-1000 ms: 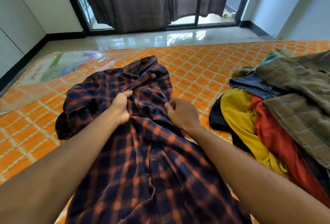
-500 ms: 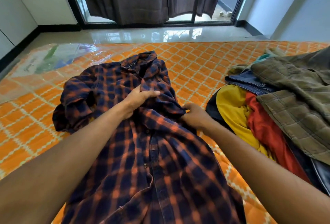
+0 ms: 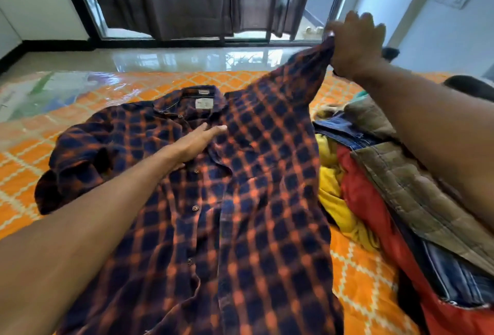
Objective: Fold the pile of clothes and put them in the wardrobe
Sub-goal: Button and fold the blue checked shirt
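One navy-and-orange checked flannel shirt (image 3: 240,214) lies front-up on the near middle of the orange quilted mattress (image 3: 358,276). The left hand (image 3: 197,142) presses flat, fingers straight, below its collar (image 3: 187,99); the right hand (image 3: 355,43) grips the sleeve end (image 3: 322,54), raised far right. Best to pin the chest and draw that sleeve taut across, clear of the heaped mixed-colour clothes (image 3: 374,201) at right.

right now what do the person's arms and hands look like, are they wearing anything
Both arms are bare as far up as the view reaches, with no sleeves. The left hand and the right hand wear no gloves. No watch, bracelet or ring shows, though the right hand is somewhat blurred, so a thin ring could be missed.
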